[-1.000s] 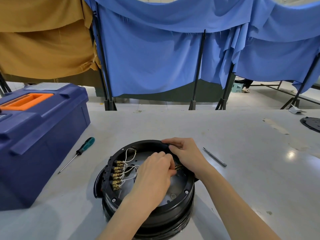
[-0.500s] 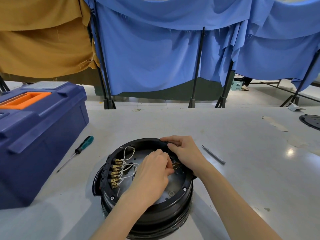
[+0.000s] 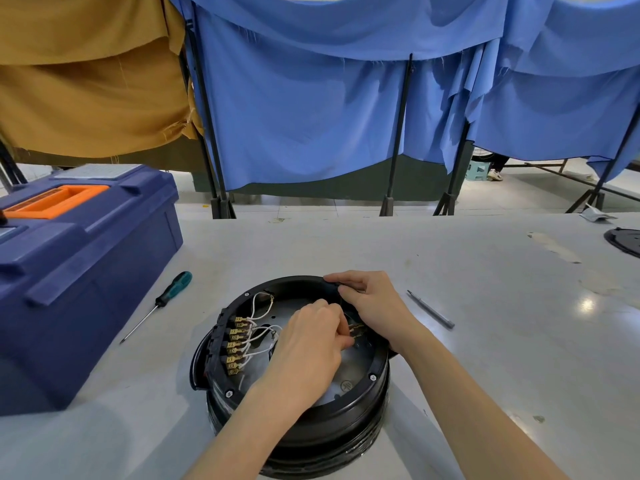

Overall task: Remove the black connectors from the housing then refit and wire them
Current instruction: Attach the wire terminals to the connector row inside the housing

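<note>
The housing (image 3: 311, 420), a round black shell, sits on the near part of the table (image 3: 502, 358). Over the last second almost nothing in it has moved. One black connector (image 3: 221, 341) still lines the left inner wall, with its row of brass terminals and white wires (image 3: 258, 336) attached. The left grip (image 3: 311, 344) has stayed over the middle, its curled fingers nudged only slightly closer to a few brass terminals (image 3: 356, 330) on the right side. The right grip (image 3: 374, 303) keeps thumb and fingers clamped over the far rim, steadying the shell. I judge from this that the work is held up on one stubborn terminal on the right, and that no connector has come free yet. The left fingertips are tucked under the knuckles, so I cannot tell whether they pinch a terminal, a wire or nothing. The right-hand connector body is covered by both hands, and the right fingertips may be touching a black piece at the rim rather than the rim alone. Further out lie a green-handled screwdriver (image 3: 173, 289), a blue toolbox (image 3: 86, 271) cut off at the left, a thin grey rod (image 3: 431, 310) and a dark disc (image 3: 623, 240) cropped at the right edge.
</note>
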